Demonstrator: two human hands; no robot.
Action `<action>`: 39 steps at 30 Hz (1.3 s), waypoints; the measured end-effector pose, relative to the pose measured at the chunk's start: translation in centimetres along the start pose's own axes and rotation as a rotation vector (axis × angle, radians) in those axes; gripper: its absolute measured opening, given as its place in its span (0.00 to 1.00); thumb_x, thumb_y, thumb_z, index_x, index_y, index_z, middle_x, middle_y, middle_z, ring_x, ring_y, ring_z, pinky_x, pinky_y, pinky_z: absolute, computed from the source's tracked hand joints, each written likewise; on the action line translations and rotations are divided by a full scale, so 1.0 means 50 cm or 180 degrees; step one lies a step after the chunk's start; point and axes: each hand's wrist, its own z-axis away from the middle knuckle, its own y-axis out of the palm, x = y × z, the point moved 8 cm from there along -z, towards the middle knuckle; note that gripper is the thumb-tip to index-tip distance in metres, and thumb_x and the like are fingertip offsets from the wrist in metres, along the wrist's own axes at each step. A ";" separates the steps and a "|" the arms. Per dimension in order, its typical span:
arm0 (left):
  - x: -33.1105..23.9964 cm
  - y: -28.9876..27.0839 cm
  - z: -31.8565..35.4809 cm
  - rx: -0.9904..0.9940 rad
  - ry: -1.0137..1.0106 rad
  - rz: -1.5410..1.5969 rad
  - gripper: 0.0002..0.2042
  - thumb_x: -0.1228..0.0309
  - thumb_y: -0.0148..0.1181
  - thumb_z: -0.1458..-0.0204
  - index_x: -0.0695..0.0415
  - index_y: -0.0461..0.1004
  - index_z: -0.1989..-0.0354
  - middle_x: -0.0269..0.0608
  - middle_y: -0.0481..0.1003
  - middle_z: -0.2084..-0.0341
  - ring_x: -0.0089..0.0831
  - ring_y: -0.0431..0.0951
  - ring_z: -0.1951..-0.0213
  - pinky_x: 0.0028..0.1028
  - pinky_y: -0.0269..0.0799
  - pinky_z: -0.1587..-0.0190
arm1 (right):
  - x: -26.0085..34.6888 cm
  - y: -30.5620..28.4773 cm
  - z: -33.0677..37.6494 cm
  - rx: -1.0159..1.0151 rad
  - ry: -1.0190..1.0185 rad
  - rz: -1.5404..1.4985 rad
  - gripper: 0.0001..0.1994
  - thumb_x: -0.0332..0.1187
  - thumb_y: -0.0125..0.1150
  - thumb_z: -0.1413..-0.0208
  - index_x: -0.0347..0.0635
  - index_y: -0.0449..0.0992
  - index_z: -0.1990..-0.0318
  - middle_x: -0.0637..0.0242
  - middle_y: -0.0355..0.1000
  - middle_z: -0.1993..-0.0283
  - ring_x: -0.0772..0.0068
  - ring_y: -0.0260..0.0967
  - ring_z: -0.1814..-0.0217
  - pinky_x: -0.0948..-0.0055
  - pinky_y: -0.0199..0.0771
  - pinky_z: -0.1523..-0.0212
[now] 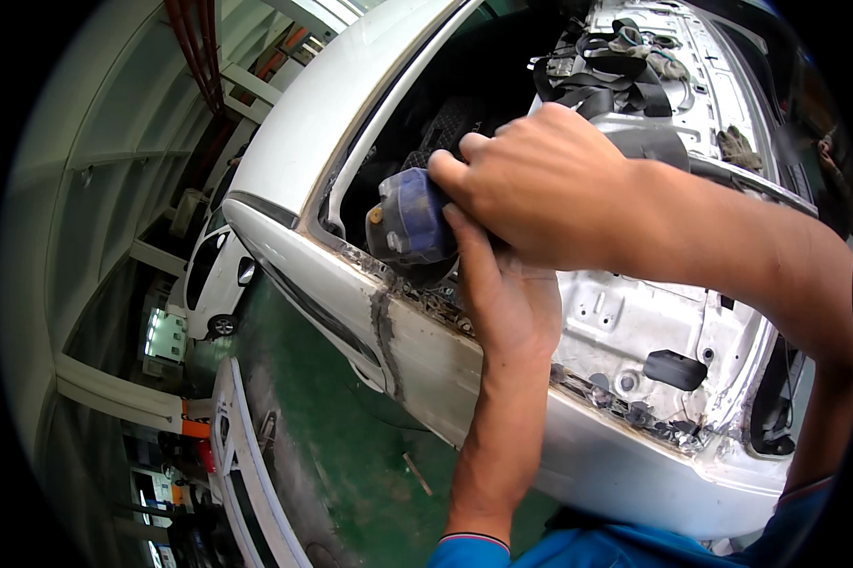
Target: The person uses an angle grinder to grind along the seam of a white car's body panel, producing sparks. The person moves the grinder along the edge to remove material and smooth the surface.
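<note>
A power tool with a blue housing and scuffed grey head (409,220), which looks like an angle grinder, is held over the white car body (540,407). My right hand (545,185) is closed over it from above. From below, my left hand (512,298) wraps round it with the thumb along its side. Most of the tool's body is hidden by my hands. Close under its head runs a rough, rusty seam (436,308) between the window opening and the side panel. A dark burnt-looking line (383,336) crosses the panel nearby.
Black straps (625,85) and work gloves (668,64) lie on the bare metal inside the car; another glove (737,149) is farther right. A loose body panel (247,454) stands at the lower left on the green floor (351,464). Another white car (207,279) is beyond.
</note>
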 end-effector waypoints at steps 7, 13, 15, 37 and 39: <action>0.017 0.004 0.009 -0.0001 -0.0283 -0.0206 0.36 0.39 0.41 0.34 0.55 0.55 0.29 0.40 0.63 0.33 0.30 0.62 0.31 0.34 0.58 0.30 | 0.001 -0.019 0.080 -0.0764 0.0093 0.0202 0.18 0.36 0.61 0.45 0.36 0.70 0.50 0.59 0.76 0.61 0.57 0.81 0.62 0.61 0.78 0.67; 0.041 0.027 0.047 -0.0033 -0.0106 -0.0656 0.36 0.47 0.47 0.32 0.64 0.54 0.28 0.44 0.63 0.33 0.32 0.64 0.32 0.33 0.59 0.31 | -0.017 -0.044 0.132 -0.0256 0.0896 -0.0350 0.23 0.40 0.64 0.46 0.34 0.67 0.49 0.52 0.76 0.62 0.47 0.79 0.63 0.54 0.77 0.65; 0.023 0.054 0.080 0.0396 -0.0071 -0.1900 0.34 0.50 0.49 0.32 0.69 0.57 0.30 0.46 0.68 0.37 0.32 0.68 0.36 0.30 0.62 0.34 | -0.039 -0.059 0.168 -0.0149 0.1008 -0.0714 0.23 0.39 0.66 0.50 0.36 0.66 0.51 0.50 0.76 0.65 0.43 0.77 0.62 0.52 0.76 0.63; -0.043 -0.035 0.263 0.2072 0.2599 -0.5674 0.15 0.58 0.59 0.41 0.58 0.78 0.72 0.39 0.77 0.73 0.41 0.75 0.67 0.38 0.70 0.53 | -0.123 -0.065 0.764 -0.1869 0.2892 -0.4635 0.28 0.41 0.70 0.49 0.27 0.71 0.48 0.57 0.76 0.64 0.71 0.77 0.69 0.78 0.82 0.63; -0.052 -0.054 0.262 0.2125 0.2688 -0.5675 0.16 0.58 0.59 0.41 0.58 0.78 0.72 0.39 0.77 0.73 0.41 0.76 0.66 0.38 0.70 0.53 | -0.066 -0.090 0.780 -0.2013 0.2768 -0.4676 0.29 0.41 0.68 0.47 0.26 0.69 0.45 0.56 0.76 0.62 0.71 0.78 0.67 0.79 0.82 0.61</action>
